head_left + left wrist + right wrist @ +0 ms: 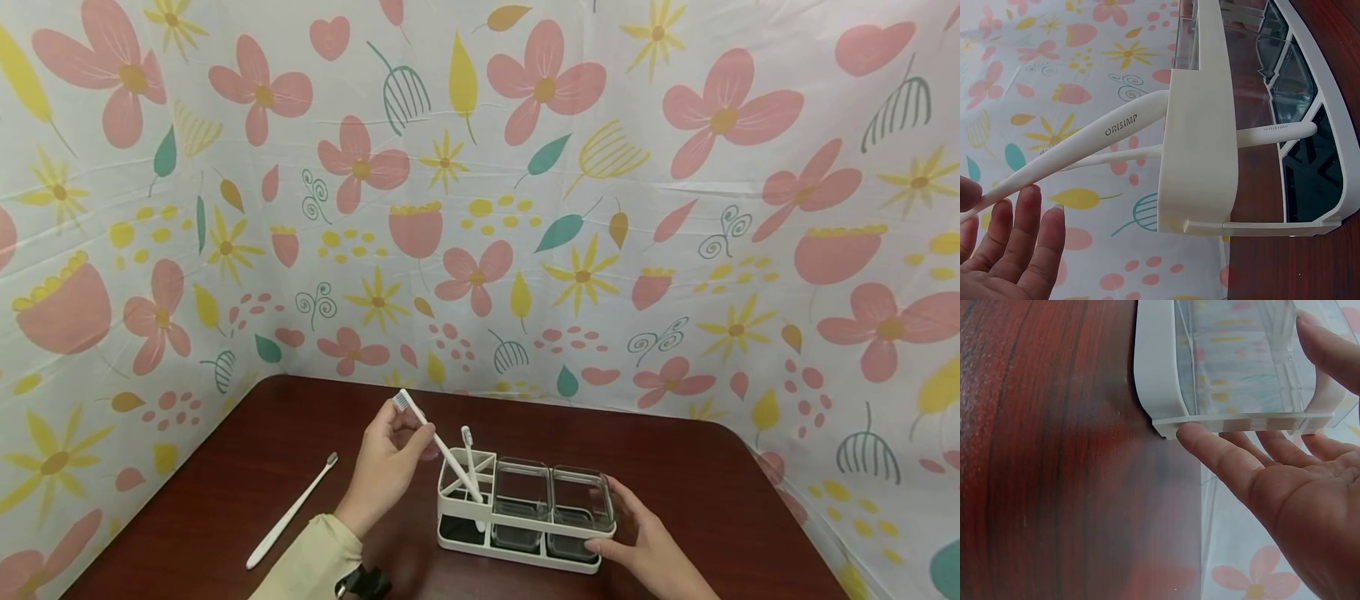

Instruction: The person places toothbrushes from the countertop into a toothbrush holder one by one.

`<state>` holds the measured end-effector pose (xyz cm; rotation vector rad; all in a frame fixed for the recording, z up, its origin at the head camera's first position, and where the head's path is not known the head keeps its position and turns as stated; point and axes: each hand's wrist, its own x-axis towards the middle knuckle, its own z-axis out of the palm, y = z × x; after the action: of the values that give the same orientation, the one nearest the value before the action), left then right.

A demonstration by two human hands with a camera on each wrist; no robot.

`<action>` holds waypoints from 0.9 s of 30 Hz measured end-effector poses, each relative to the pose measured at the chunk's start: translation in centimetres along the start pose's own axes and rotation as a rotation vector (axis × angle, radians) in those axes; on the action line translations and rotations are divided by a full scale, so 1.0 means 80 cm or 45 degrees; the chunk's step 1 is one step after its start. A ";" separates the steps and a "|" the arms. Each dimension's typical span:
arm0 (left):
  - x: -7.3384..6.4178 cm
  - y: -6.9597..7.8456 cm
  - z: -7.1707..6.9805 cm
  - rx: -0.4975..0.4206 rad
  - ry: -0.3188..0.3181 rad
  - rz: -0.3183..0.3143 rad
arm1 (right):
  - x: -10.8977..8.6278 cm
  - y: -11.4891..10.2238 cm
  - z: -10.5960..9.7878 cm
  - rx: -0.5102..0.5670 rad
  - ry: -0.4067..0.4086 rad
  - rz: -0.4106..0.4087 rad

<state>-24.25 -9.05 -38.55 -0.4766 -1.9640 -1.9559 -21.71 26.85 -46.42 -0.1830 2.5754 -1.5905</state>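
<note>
In the head view my left hand pinches a white toothbrush near its bristle head, which points up and left. The brush slants down, and its thick handle end meets the top of a cream toothbrush holder. A second white toothbrush stands in the divided left section, its handle reaching the lower level. My right hand grips the holder's right end, thumb at the front and fingers round the side and back. Two clear cups sit in the holder's other openings.
Another white toothbrush lies on the dark red-brown table, left of my left hand. A flower-patterned curtain hangs behind the table and along its sides. A dark strap is on the left wrist.
</note>
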 end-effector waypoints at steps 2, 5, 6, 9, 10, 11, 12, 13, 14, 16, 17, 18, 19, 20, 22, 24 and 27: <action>0.000 -0.001 0.001 -0.005 -0.005 0.003 | 0.000 0.000 0.000 -0.005 0.004 0.000; 0.000 -0.004 0.003 -0.002 -0.015 0.007 | 0.000 -0.001 0.001 0.000 0.005 -0.015; -0.001 -0.004 0.004 0.002 -0.019 0.010 | -0.001 -0.001 0.001 -0.001 0.006 -0.019; -0.002 -0.006 0.006 0.004 -0.028 0.015 | -0.001 -0.002 0.001 0.003 0.008 -0.024; -0.002 -0.006 0.006 0.003 -0.030 0.016 | -0.001 -0.002 0.001 0.003 0.009 -0.022; -0.003 -0.006 0.007 0.002 -0.033 0.016 | -0.001 -0.002 0.001 0.002 0.011 -0.022; -0.004 -0.005 0.008 -0.002 -0.036 0.015 | -0.001 -0.002 0.001 0.000 0.012 -0.021; -0.004 -0.005 0.009 -0.007 -0.038 0.014 | -0.001 -0.002 0.001 0.000 0.010 -0.021; -0.005 -0.005 0.010 -0.007 -0.038 0.013 | -0.001 -0.002 0.001 -0.003 0.006 -0.025; -0.006 -0.005 0.011 -0.006 -0.036 0.013 | -0.001 -0.002 0.001 -0.012 0.006 -0.030; -0.007 -0.005 0.012 -0.005 -0.036 0.012 | -0.001 -0.002 0.001 -0.017 0.007 -0.034; -0.007 -0.005 0.013 0.001 -0.036 0.014 | -0.001 -0.002 0.001 -0.022 0.003 -0.039; -0.007 -0.005 0.014 0.008 -0.035 0.012 | -0.001 -0.001 0.001 -0.026 -0.001 -0.044; -0.008 -0.006 0.014 0.012 -0.035 0.010 | -0.001 -0.001 0.001 -0.030 0.001 -0.047; -0.008 -0.007 0.015 0.019 -0.043 0.006 | -0.001 -0.001 0.001 -0.034 0.002 -0.050; -0.008 -0.009 0.016 0.020 -0.051 0.007 | -0.002 -0.001 0.001 -0.038 0.000 -0.054; -0.009 -0.012 0.017 0.015 -0.061 0.010 | -0.001 -0.001 0.001 -0.041 0.005 -0.054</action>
<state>-24.06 -7.66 -39.73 -0.5321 -1.9990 -1.9441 -21.58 26.76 -46.36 -0.2390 2.6184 -1.5652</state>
